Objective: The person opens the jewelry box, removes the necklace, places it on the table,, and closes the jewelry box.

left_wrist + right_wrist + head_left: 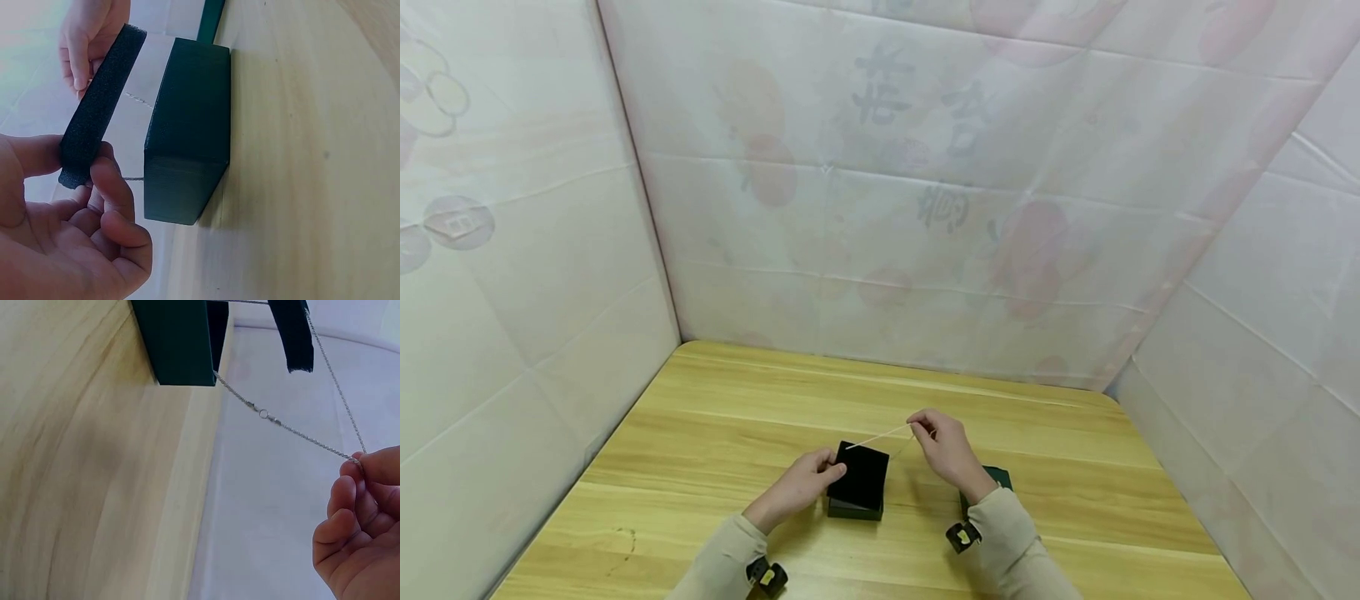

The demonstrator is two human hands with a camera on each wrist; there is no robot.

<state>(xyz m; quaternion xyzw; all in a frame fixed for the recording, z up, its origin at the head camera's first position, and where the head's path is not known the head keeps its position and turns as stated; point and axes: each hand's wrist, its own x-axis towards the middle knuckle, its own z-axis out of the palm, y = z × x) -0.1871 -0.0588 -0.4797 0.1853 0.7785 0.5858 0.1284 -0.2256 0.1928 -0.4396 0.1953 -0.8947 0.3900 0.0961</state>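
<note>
In the head view my left hand (pixel 801 485) pinches the edge of a black foam pad (pixel 863 477), thumb on its top face. The left wrist view shows that pad (pixel 103 106) tilted and raised above an open dark green box (pixel 190 112). Over to the right, my right hand (pixel 949 452) pinches a thin silver chain necklace (pixel 309 439) between thumb and fingertips. One strand runs from the fingers across the pad; the other, with a small ring clasp (pixel 264 414), drops into the box. The box's inside is mostly hidden under the pad.
A second dark green box piece (pixel 997 477) lies on the wooden table (pixel 737 417) beneath my right forearm, partly hidden by it. White printed cloth walls (pixel 887 250) enclose the table at the back and both sides.
</note>
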